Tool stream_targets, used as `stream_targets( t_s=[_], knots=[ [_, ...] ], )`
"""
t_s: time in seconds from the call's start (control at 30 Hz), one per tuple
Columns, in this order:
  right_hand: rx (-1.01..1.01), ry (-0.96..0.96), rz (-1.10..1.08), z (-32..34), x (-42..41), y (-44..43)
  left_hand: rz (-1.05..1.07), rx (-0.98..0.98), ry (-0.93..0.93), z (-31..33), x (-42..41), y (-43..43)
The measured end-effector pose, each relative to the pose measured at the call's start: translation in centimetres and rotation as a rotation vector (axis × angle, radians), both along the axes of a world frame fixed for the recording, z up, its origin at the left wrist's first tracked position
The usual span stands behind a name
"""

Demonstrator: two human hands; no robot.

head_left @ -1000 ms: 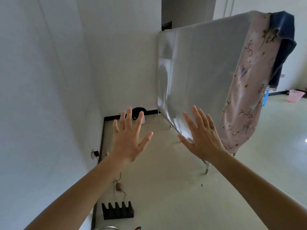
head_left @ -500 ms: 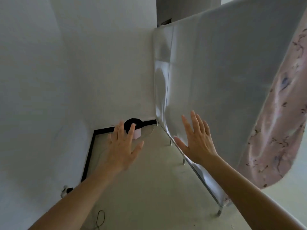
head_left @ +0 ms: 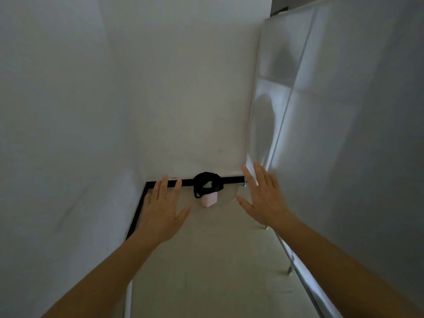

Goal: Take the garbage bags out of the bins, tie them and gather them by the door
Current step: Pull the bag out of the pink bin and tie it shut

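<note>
A small pink bin (head_left: 208, 200) stands on the floor against the far wall, at the end of a narrow passage. A black garbage bag (head_left: 206, 185) lines it, its rim folded over the bin's top. My left hand (head_left: 161, 208) is stretched out in front of me with fingers spread, to the left of the bin and holding nothing. My right hand (head_left: 263, 198) is also out with spread fingers, to the right of the bin, empty. Both hands are short of the bin and do not touch it.
A white wall (head_left: 57, 134) closes the left side. A tall grey panel on thin metal legs (head_left: 344, 134) closes the right side. A black skirting strip (head_left: 229, 179) runs along the far wall. Pale floor (head_left: 206, 260) runs between them.
I have moved forward down the passage; the bin is nearer and more central. The pink floral cloth on the panel has left the view. Both hands stay open and outstretched.
</note>
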State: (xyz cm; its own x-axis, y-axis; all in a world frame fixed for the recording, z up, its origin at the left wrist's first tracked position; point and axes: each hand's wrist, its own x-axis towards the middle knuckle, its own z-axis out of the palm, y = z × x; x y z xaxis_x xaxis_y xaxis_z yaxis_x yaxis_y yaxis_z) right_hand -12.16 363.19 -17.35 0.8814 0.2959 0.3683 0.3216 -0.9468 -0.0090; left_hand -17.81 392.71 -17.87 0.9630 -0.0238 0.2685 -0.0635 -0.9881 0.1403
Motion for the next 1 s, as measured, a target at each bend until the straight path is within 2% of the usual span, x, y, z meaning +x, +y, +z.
stream_targets(
  t_s=[0.13, 0.3, 0.5, 0.73, 1.0],
  knots=[
    [0.018, 0.070, -0.071, -0.9, 10.9, 2.3, -0.025, -0.037, 0.066, -1.1, 12.0, 3.1],
    [0.072, 0.081, -0.143, -0.7, 22.6, 2.4, -0.080, -0.018, 0.064, -0.1, 26.4, 4.1],
    [0.094, 0.137, -0.170, -5.4, 36.7, -0.3, -0.109, 0.010, 0.188, -5.2, 41.9, 2.8],
    [0.145, 0.299, -0.125, -9.7, 55.9, -2.1, 0.030, -0.135, 0.378, -9.1, 58.2, 1.7],
    [0.094, 0.449, -0.027, -11.6, 72.7, 0.1, 0.148, -0.229, 0.404, -10.7, 71.3, 2.8]
  ],
)
